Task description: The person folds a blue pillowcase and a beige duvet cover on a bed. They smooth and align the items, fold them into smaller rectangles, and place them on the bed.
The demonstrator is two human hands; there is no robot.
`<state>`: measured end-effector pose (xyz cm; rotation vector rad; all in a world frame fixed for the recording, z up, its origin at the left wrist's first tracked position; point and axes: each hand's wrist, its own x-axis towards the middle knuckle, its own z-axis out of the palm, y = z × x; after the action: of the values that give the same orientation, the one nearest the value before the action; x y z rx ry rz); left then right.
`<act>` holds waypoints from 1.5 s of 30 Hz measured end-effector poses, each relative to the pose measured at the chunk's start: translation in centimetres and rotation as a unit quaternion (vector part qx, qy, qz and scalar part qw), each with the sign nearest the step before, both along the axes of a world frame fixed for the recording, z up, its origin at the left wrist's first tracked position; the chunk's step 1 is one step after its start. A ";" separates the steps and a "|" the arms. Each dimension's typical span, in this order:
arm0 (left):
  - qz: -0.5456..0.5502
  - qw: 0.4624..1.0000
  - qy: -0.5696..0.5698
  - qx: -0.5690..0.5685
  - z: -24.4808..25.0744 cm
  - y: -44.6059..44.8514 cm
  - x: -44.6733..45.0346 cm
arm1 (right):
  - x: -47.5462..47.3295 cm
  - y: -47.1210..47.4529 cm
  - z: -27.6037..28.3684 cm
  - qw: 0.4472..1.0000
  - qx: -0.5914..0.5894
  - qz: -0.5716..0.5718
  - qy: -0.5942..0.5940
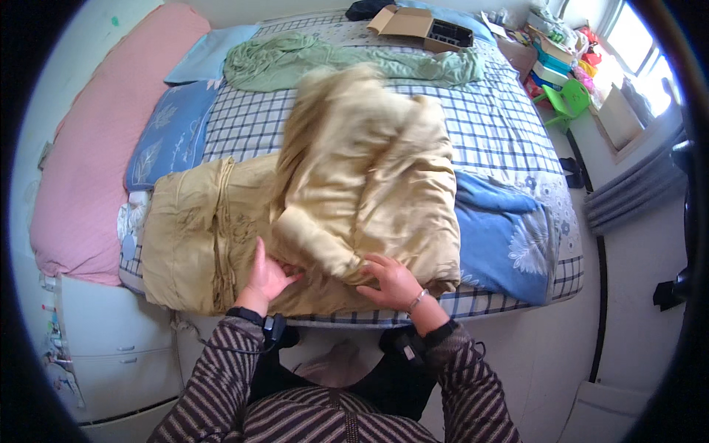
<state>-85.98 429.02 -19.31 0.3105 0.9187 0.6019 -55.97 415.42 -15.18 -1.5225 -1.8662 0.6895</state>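
Observation:
A gold satiny bedding cloth (388, 177) lies in a bulky heap across the near half of the bed, its upper part blurred. Its flatter, layered part (183, 232) spreads to the left. My right hand (390, 281) is at the heap's near edge, thumb and fingers around a rolled fold of the cloth. My left hand (268, 277) rests against the cloth further left, palm turned inward and thumb raised; its fingertips are partly hidden by the fabric, so its hold is unclear. A blue blanket with a white leaf pattern (504, 243) lies to the right, partly under the gold cloth.
A rumpled green cloth (277, 61) and an open cardboard box (404, 21) are on the checked bedsheet (493, 122) at the far side. Blue pillows (171, 133) and a long pink bolster (116, 133) line the left. A white cabinet (116, 332) stands near left, a green chair (568, 99) far right.

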 end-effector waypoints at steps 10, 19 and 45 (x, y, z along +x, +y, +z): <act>0.092 0.995 0.004 0.026 -2.3 -4.9 -1.9 | -4.4 -8.3 -5.0 0.899 -0.205 -0.339 0.188; -0.031 0.994 -0.086 0.055 3.9 -7.2 -0.5 | -13.4 -1.0 0.3 0.987 0.045 -0.157 0.003; 0.130 0.983 -0.032 0.125 1.0 -6.8 -8.8 | -17.4 3.3 3.7 0.990 0.020 -0.045 0.130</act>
<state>-94.75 422.24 -18.27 0.3956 0.8278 0.9669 -73.39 418.71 -11.47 -1.4087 -1.5979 0.7640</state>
